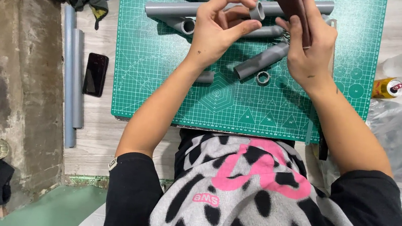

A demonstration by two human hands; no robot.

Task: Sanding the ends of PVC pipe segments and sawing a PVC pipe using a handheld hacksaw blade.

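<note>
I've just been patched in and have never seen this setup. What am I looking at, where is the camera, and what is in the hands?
There is no machine here: a person works with bare hands. The single picture comes from a camera on their head, looking down over their chest. The left hand pinches a short grey pipe piece between thumb and fingers. The right hand holds a dark reddish-brown sheet; what it is I cannot tell. Below them lies a green cutting mat with several grey pipes and a small grey ring. Beside the mat lie a black phone and two long pipes.
</note>
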